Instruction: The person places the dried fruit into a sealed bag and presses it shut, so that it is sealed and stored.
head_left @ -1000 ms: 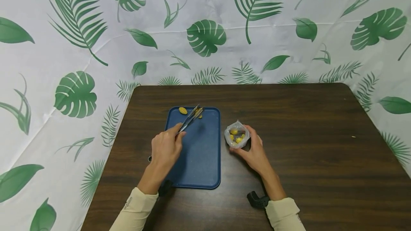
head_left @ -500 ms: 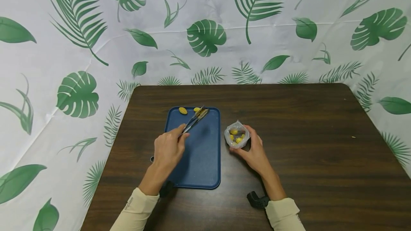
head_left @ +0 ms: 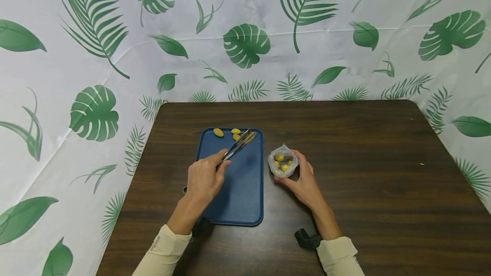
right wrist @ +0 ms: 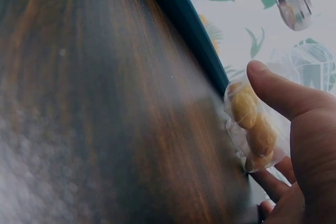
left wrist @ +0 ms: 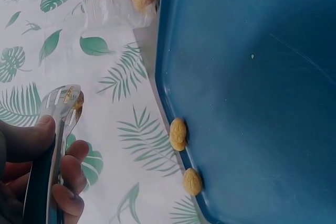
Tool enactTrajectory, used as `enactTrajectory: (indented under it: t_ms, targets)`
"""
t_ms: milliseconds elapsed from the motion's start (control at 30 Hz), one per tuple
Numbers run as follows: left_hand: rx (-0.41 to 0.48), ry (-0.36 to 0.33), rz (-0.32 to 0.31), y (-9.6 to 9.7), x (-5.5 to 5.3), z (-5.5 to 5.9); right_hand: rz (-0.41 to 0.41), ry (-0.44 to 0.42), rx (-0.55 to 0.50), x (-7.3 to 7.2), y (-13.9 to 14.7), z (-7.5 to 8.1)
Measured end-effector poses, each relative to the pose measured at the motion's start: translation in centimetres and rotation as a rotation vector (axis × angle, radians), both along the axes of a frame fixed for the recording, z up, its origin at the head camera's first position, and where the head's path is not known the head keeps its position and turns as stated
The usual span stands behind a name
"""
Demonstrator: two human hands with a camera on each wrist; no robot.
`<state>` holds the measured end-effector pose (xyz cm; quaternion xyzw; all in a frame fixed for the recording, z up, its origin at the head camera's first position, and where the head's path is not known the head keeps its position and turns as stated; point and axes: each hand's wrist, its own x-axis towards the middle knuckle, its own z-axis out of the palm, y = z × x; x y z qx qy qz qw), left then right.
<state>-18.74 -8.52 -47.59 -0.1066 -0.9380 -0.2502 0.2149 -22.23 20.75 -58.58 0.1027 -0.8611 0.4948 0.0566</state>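
My left hand (head_left: 206, 178) grips metal tongs (head_left: 238, 146) above the far part of a blue tray (head_left: 241, 199). A yellow-brown piece (left wrist: 78, 100) shows between the tong heads in the left wrist view. Several small oval yellow pieces (head_left: 218, 132) lie along the tray's far edge. Just right of the tray, my right hand (head_left: 304, 184) holds a clear plastic bag (head_left: 271, 162) with thumb and fingers around its side. The bag's mouth faces up, and more yellow pieces (right wrist: 261, 136) are inside it.
A dark wooden table (head_left: 364, 191) carries the tray. Behind it hangs a white cloth (head_left: 207, 3) printed with green leaves. A tiny pale scrap (head_left: 422, 164) lies on the table's right side.
The left hand and tongs have moved right and slightly nearer, away from the pieces at the tray's far edge, toward the bag. The right hand and bag have stayed still.
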Motion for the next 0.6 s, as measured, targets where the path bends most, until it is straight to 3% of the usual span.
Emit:
enactTrajectory:
  t_ms: [600]
  targets:
    - [0.004, 0.023, -0.057, 0.61, 0.14, -0.05, -0.002, 0.007, -0.008, -0.11, 0.01, -0.09]
